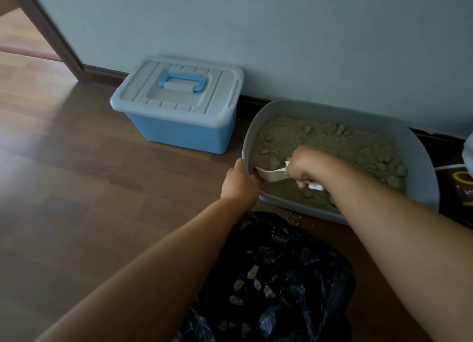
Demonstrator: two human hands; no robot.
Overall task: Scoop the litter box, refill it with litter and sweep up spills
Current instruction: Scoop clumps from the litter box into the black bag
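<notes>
Pale wall (281, 34) above a dark skirting board (107, 71); glossy wood-plank floor (76, 175); door frame (48, 31) at upper left.

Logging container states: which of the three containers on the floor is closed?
The blue storage bin: its lid is on, while the grey litter box and the black bag are open-topped.

Counted — one grey oval plastic litter box (419, 159), one white plastic scoop (271, 174), one blue lidded plastic storage bin (184, 134), one black plastic bag (302, 249).
</notes>
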